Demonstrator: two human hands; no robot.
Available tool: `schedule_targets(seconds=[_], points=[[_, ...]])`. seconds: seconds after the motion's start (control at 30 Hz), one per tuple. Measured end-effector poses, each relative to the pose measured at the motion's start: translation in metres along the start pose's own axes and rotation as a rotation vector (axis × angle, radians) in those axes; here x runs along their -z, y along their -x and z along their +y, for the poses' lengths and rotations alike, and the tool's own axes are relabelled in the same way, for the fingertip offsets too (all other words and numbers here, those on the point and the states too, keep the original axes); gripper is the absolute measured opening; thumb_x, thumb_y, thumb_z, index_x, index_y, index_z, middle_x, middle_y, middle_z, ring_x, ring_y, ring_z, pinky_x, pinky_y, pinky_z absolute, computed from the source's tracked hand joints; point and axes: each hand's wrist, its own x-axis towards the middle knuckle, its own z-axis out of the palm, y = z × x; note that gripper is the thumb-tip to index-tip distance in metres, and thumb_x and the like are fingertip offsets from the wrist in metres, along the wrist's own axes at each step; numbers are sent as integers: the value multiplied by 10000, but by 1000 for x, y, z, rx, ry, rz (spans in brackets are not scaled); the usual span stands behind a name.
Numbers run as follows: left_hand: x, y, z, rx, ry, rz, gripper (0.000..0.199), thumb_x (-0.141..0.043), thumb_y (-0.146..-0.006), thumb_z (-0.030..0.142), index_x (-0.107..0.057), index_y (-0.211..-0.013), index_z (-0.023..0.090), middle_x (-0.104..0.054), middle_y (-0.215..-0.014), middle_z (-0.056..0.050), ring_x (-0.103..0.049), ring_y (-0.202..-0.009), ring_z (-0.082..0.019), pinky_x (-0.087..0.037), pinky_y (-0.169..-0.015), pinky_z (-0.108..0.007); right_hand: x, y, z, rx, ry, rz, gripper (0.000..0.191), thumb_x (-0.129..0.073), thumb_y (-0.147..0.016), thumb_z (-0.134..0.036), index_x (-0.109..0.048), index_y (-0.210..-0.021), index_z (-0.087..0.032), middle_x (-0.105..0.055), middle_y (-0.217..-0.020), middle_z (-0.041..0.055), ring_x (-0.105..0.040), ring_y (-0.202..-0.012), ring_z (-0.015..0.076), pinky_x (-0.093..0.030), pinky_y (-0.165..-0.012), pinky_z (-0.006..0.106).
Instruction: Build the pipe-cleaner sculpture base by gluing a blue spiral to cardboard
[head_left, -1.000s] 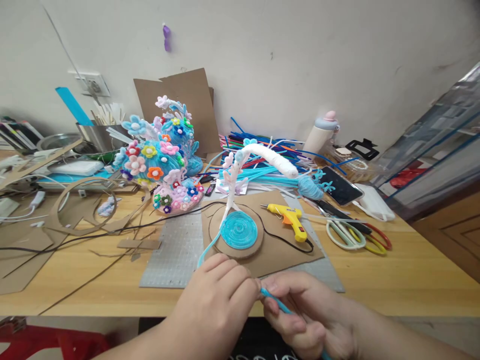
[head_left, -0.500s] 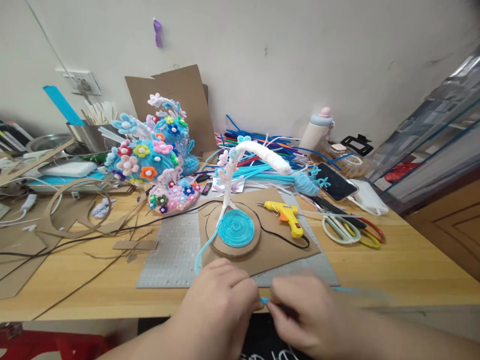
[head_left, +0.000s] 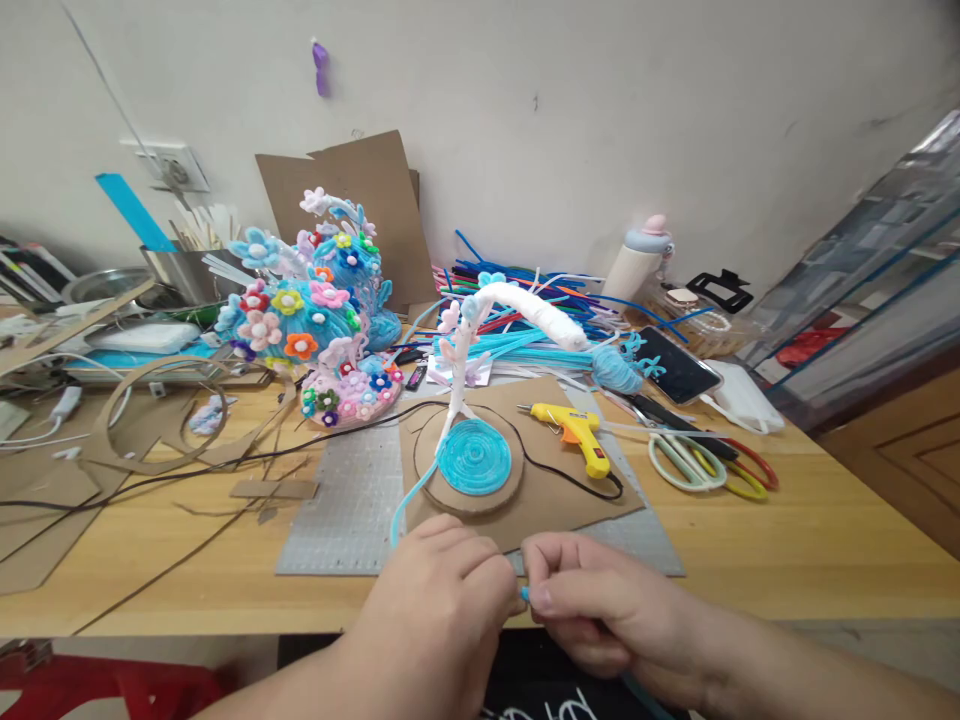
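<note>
Between my two hands runs a light-blue pipe cleaner (head_left: 524,594), a short bit of it showing in the gap. My left hand (head_left: 442,605) is closed around it near the table's front edge. Thumb and fingers of my right hand (head_left: 592,605) pinch it just beside the left. A light-blue strand (head_left: 409,503) leads from my left hand up to a cardboard disc (head_left: 442,495) that bears a flat blue coil (head_left: 474,456). From the disc rises a white wrapped stem (head_left: 458,370), arching right, with small flowers on it and a blue tuft at its tip.
Right of the disc lies a yellow glue gun (head_left: 574,432) on a cardboard sheet (head_left: 540,400), over a grey cutting mat (head_left: 322,510). Scissors (head_left: 686,462) and a phone (head_left: 675,362) lie farther right. Flowered craft pieces (head_left: 300,320) stand at back left, several pipe cleaners (head_left: 517,345) behind.
My right hand has turned and its fingers now pinch the pipe cleaner near my left hand. The blurred blue end that stuck out at the right has swung down. My left hand stays in place.
</note>
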Motion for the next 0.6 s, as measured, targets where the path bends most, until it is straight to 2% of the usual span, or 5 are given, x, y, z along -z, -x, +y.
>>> schedule_targets(seconds=[0.2, 0.27, 0.33, 0.47, 0.6], points=[[-1, 4, 1, 99, 143, -39, 181, -420, -828, 109, -457, -669, 187, -544, -613, -3, -487, -572, -148, -323, -547, -277, 3, 16, -4, 837, 1501, 147, 202, -426, -839, -127, -509, -660, -170, -495, -593, 5, -329, -555, 115, -189, -502, 287], [-1, 5, 1, 154, 179, -39, 179, -440, -828, 114, -465, -667, 186, -553, -614, -2, -505, -585, -148, -328, -548, -270, 5, 19, -6, 1039, 1740, 98, 261, -366, -870, -95, -578, -733, -165, -551, -621, 38, -354, -560, 135, -169, -511, 318], [-1, 5, 0, 161, 178, -32, 180, -446, -828, 109, -475, -667, 185, -559, -617, -2, -512, -590, -148, -328, -551, -268, 5, 18, -8, 884, 1593, 112, 263, -380, -903, -154, -567, -719, -170, -552, -625, 31, -393, -571, 131, -206, -511, 295], [-3, 2, -1, 62, 106, -29, 209, -429, -858, 107, -490, -671, 179, -566, -618, -1, -504, -570, -143, -340, -570, -282, 4, 8, -7, 46, 649, 64, 278, -414, -893, -396, -516, -741, -186, -481, -536, -35, -388, -442, 83, -274, -428, 205], [-4, 0, -1, 10, 21, 6, 246, -423, -892, 117, -499, -664, 175, -553, -612, 1, -487, -566, -140, -362, -584, -289, 6, 1, -6, -135, 68, -65, 295, -562, -799, -455, -500, -728, -176, -428, -463, -79, -262, -327, 24, -148, -339, 166]])
